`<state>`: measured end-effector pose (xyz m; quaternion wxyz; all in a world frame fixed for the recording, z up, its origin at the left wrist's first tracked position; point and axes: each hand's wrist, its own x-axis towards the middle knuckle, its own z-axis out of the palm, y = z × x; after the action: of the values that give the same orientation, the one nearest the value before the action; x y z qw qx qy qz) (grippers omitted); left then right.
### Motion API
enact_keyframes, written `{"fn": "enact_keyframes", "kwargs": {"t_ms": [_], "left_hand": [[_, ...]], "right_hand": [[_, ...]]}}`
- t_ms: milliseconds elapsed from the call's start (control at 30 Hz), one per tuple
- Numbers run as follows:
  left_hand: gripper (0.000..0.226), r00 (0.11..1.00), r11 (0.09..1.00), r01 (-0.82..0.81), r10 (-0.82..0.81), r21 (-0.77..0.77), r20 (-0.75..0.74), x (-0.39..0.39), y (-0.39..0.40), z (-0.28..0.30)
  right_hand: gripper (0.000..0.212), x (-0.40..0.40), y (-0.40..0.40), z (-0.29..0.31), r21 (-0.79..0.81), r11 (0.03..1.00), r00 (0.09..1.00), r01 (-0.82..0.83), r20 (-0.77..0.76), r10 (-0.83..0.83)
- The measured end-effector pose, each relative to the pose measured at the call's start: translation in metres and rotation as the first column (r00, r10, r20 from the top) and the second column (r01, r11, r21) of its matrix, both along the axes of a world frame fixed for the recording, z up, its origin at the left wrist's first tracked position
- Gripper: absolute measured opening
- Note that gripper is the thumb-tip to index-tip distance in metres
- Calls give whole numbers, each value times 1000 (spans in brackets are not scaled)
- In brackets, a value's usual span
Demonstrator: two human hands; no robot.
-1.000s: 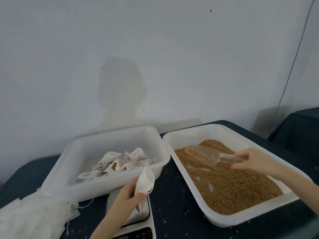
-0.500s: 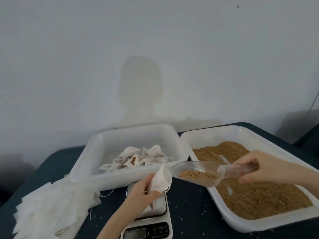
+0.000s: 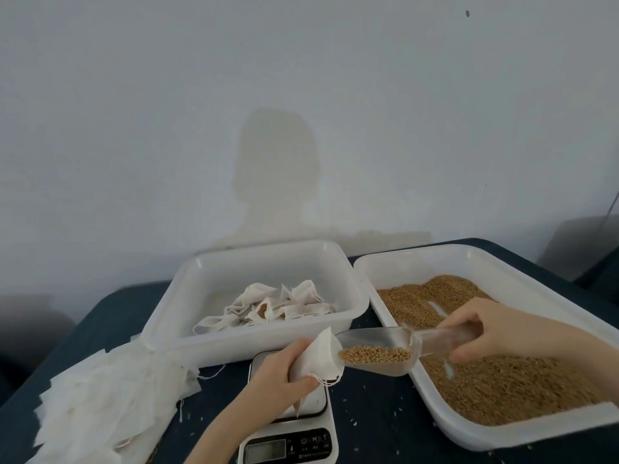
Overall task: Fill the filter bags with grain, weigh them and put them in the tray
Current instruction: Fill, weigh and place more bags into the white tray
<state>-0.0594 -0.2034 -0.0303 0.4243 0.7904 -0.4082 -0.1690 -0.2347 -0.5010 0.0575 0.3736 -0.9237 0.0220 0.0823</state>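
Observation:
My left hand [image 3: 279, 373] grips a white filter bag [image 3: 318, 358] with its mouth held open, just above the white scale [image 3: 291, 426]. My right hand [image 3: 479, 333] holds the handle of a clear plastic scoop [image 3: 378, 351] that carries brown grain. The scoop's tip touches the bag's open mouth. A white tray of grain [image 3: 502, 430] lies on the right. A second white tray [image 3: 187, 333] behind the scale holds several filled filter bags [image 3: 268, 306].
A pile of empty filter bags [image 3: 100, 403] lies at the left on the dark table [image 3: 375, 426]. Loose grains are scattered over the table near the scale. A pale wall rises right behind the trays.
My right hand lifted the scoop full of grain out of the grain tray and carried it left to the mouth of the bag. My left hand kept the bag over the scale.

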Motion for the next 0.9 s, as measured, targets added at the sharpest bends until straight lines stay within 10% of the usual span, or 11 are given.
{"fn": "enact_keyframes", "kwargs": {"t_ms": [500, 900], "left_hand": [[50, 996, 996, -28, 20, 87, 91, -3, -4, 9], [39, 985, 985, -135, 122, -110, -123, -13, -21, -7]], "right_hand": [[19, 30, 24, 6, -98, 995, 1000, -19, -13, 18], [15, 77, 60, 112, -540, 824, 975, -174, -215, 65]]}}
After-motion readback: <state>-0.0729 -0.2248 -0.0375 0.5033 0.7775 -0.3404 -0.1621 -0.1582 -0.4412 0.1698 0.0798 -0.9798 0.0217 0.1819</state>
